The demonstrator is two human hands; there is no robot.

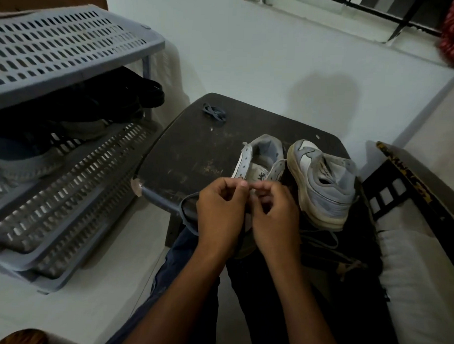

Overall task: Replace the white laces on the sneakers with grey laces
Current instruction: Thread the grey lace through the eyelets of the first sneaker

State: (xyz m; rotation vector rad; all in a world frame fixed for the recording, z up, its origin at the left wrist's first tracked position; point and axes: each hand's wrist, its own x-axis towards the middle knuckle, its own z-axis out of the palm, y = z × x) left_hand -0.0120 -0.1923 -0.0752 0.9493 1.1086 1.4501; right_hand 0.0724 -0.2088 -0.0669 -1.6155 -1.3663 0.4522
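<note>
Two white-and-grey sneakers stand on a small dark table (185, 149). The near sneaker (259, 160) has its eyelets bare at the top and points toward me. My left hand (223, 210) and my right hand (276, 212) are together over its front, fingers curled and pinching a grey lace (187, 211) that loops off to the left of my left hand. The fingertips and the eyelet they work at are hidden. The second sneaker (323, 180) lies to the right, tilted on its side. A bundled grey lace (214, 112) lies at the table's far edge. Pale laces (326, 239) trail below the second sneaker.
A grey slotted plastic shoe rack (65, 50) stands to the left, with dark shoes (99, 108) on its middle shelf. A dark wooden frame (400, 178) and a white cushion (417, 281) are on the right. My legs are under the table's near edge.
</note>
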